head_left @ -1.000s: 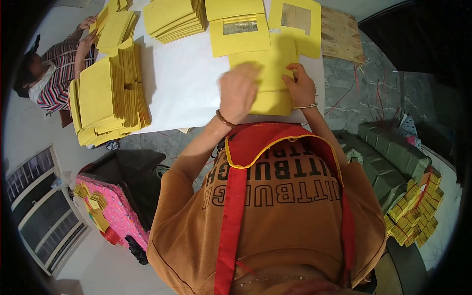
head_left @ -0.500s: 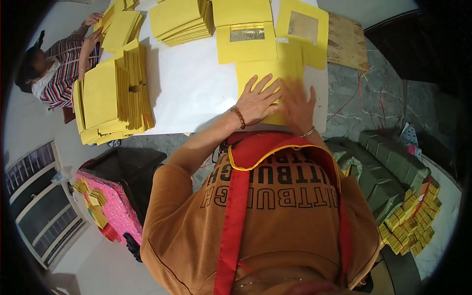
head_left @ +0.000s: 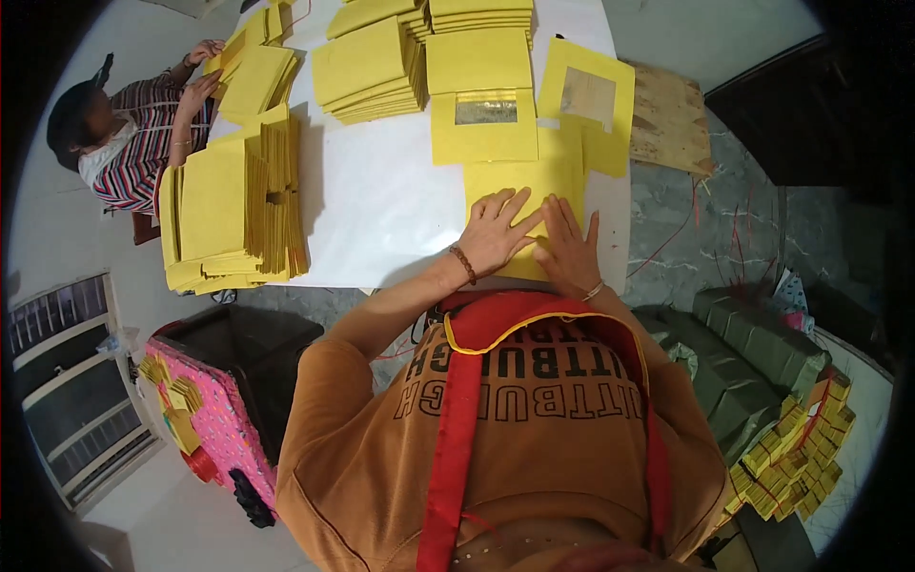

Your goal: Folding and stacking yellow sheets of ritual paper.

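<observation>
Under both my hands, near the table's front edge, lies a flat yellow paper piece. My left hand rests on it with fingers spread. Close beside it, my right hand presses flat on the paper's right part, its fingers stretched out and its thumb toward my left hand. Just beyond lies a yellow card piece with a rectangular cut-out, showing a shiny, silvery surface in its opening. To its right is another yellow piece with a larger rectangular window.
Yellow paper stacks stand at the table's back, and bigger stacks at the left. A person in a striped top handles yellow pieces far left. A wooden board juts out at right. Green wrapped packages and yellow bundles lie right.
My right hand, blurred and moving over the paper before, now lies still beside my left. My left hand stays on the paper, its fingers slightly more bent. The whole view has shifted a little.
</observation>
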`<state>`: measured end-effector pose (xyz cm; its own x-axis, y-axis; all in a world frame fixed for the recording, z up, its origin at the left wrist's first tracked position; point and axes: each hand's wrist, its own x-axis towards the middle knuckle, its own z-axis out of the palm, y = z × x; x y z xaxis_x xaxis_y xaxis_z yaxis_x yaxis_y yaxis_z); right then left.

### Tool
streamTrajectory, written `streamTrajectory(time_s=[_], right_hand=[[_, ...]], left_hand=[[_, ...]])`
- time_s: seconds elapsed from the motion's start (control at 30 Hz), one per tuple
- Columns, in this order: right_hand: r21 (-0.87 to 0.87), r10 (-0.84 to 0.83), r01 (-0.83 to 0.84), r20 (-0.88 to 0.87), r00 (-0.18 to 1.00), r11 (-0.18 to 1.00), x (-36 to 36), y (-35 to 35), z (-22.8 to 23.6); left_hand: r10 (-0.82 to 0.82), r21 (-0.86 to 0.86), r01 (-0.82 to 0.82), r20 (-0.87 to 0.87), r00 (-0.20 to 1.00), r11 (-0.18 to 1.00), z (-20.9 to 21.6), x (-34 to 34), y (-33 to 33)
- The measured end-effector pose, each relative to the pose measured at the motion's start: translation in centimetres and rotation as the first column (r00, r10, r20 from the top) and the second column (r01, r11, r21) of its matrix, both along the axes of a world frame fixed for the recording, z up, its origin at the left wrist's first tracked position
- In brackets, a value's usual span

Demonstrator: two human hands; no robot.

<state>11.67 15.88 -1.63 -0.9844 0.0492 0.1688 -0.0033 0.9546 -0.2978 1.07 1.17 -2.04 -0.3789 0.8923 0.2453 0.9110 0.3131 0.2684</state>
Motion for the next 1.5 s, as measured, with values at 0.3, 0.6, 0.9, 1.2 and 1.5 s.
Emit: streamTrajectory(time_s=[0.3,0.6,0.9,1.2,1.5], right_hand=[[-0.098,0.003,-0.028,-0.248,0.969,0.995,-13.1,7.4,-1.4],[0.089,0.337,-0.326,-0.156,0.929,0.941,-17.4,8.2,0.8],[-0.188,0.176,-0.239,-0.301,0.937,0.953,-19.9,9.5,0.0],[-0.573,-0.119,0.160,0.108,0.987,0.804,-26.0,11.5,-4.2],[-0.774,-0.167,0.303,0.254,0.953,0.555,-26.4,11.3,-6.4]], left_hand=[[-0.107,0.006,0.110,-0.185,0.977,0.994,0.2,-0.3,0.0],[-0.191,-0.047,0.185,-0.192,0.963,0.982,0.8,-1.5,0.2],[-0.200,0.096,0.214,-0.138,0.970,0.972,1.4,-2.2,-0.2],[-0.123,0.375,0.212,-0.246,0.961,0.903,8.4,-7.4,0.4],[0.173,0.291,-0.097,-0.248,0.953,0.952,3.6,-21.0,5.3]])
